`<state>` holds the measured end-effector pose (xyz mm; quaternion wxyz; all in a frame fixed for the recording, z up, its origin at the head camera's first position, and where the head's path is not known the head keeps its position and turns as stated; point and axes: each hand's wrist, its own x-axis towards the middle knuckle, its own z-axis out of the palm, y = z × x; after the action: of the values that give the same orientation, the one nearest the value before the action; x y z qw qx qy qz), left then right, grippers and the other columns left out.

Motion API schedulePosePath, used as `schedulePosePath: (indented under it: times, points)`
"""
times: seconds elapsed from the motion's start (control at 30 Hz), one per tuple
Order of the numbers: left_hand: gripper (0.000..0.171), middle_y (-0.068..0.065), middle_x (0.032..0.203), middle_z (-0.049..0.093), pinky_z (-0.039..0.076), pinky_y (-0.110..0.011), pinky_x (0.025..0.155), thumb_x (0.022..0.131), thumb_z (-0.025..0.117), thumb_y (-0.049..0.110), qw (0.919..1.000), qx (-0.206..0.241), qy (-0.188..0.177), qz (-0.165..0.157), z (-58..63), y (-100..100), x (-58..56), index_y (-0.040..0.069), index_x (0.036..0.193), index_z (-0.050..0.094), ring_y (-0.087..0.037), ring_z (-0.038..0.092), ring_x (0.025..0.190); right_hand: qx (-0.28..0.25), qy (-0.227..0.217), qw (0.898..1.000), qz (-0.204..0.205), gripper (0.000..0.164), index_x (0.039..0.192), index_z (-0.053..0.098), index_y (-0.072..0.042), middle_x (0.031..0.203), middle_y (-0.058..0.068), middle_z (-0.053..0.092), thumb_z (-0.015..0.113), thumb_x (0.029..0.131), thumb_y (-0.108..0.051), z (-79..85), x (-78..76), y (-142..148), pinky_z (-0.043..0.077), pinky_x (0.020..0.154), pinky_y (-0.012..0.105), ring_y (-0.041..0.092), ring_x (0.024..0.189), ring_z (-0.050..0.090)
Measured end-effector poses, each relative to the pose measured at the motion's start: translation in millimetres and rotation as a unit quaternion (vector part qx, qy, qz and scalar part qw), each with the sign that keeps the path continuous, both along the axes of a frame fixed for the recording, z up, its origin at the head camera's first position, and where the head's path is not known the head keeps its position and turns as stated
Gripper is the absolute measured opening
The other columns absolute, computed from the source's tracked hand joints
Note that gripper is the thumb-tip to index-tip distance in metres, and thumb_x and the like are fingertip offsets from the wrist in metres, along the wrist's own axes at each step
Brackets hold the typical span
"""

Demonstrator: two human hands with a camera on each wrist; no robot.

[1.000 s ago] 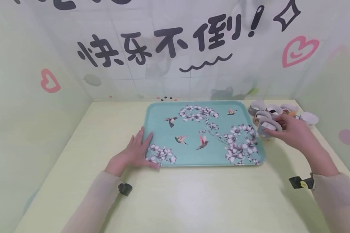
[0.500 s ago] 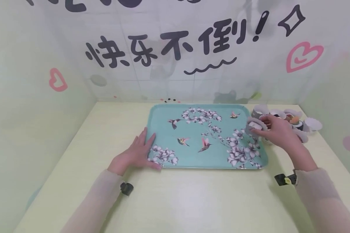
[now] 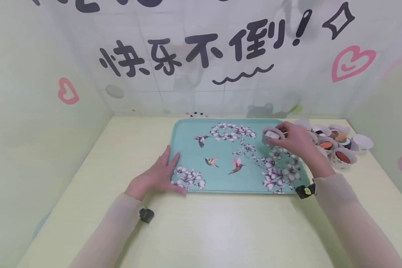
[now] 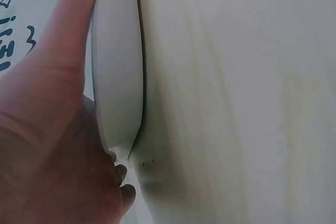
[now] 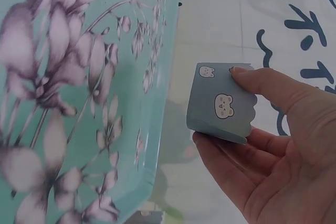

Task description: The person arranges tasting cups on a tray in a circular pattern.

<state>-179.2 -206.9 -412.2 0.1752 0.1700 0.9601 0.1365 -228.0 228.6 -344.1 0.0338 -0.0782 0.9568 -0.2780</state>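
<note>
My right hand (image 3: 296, 139) pinches a grey-blue paper baking cup (image 3: 266, 142) between thumb and fingers, held above the right part of a turquoise tray (image 3: 189, 149). The cup has a scalloped rim and a white piece inside. Printed bear faces mark the cup's side (image 5: 212, 100) in the right wrist view. At the tray's front left corner rests my left hand (image 3: 157, 175), its fingers spread along the left side and thumb along the front edge. The left wrist view has the thumb (image 4: 65, 30) lying against the tray's outer wall (image 4: 119, 61).
Several more paper cups crowd the table right of the tray, among them one with a red-orange topping (image 3: 343, 157) and a pale cup (image 3: 362, 142). A lettered wall (image 3: 174, 100) stands behind, with side panels left and right.
My right hand has lifted the paper cup from the group at the right and carried it left over the tray. The left hand stays at the tray's corner.
</note>
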Motion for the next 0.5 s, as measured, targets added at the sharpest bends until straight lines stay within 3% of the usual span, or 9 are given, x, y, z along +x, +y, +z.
schedulePosePath:
  times: [0.5]
  points:
    - [0.142,-0.027,0.163,-0.022,0.019,-0.059,0.125,0.062,0.080,0.072,0.9998,0.020,0.009,0.000,-4.2,0,-1.8,0.001,0.159,0.005,-0.047,-0.006,0.153,-0.019,0.003,1.000,0.000,0.053,0.130,0.056,0.001,0.126,0.023,0.062,0.072,0.090,-0.031,-12.0,-42.0,-47,0.054,0.091,0.051,0.037,0.110,0.060]
